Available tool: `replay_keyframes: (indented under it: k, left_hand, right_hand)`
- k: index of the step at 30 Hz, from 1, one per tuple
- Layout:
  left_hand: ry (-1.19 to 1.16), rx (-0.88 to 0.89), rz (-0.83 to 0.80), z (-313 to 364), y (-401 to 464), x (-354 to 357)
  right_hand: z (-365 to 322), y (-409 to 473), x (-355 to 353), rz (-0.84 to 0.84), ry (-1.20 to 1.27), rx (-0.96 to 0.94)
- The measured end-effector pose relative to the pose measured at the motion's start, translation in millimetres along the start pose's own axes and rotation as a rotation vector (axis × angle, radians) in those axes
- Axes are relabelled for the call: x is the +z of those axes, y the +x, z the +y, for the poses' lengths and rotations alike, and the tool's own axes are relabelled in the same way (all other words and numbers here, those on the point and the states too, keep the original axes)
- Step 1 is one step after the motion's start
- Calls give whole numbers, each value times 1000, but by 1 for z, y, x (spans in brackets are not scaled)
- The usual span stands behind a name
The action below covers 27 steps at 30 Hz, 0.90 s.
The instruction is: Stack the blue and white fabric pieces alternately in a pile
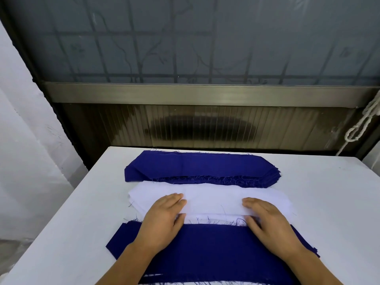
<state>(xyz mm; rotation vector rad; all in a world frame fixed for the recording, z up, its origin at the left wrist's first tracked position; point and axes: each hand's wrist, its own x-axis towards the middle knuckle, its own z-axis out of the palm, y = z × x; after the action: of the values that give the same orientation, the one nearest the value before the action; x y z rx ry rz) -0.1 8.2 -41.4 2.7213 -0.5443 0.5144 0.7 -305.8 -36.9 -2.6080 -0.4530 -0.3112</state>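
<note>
Blue cloth lay nearest, the top blue piece (205, 243) of the mixed pile, spread flat at the near edge of the white surface (329, 202) with white showing under its near hem. Both wrists crossed it. Left hand (162, 219) and right hand (269, 221) reached just past its far edge, fingers flat on the white stack (213, 200), thumbs seemingly tucked under the top white piece's near edge, likely to draw that one sheet back onto the blue. Beyond, touching the white, sat the blue stack (195, 167), supply kept within reach.
</note>
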Motion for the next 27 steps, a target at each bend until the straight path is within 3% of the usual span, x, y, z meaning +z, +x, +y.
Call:
replay_keyframes:
  k: [10, 15, 22, 27]
  left_hand:
    - [13, 97, 155, -1, 0, -3]
    - [-12, 84, 163, 1, -1, -5]
    - [-111, -66, 53, -1, -4, -12]
    - [-242, -136, -34, -11, -2, -23]
  right_hand:
    - [-1, 0, 1, 182, -105, -93]
    - [2, -1, 1, 196, -18, -68]
    - [2, -6, -5, 175, 162, -11]
    - [-1, -5, -6, 223, 70, -28]
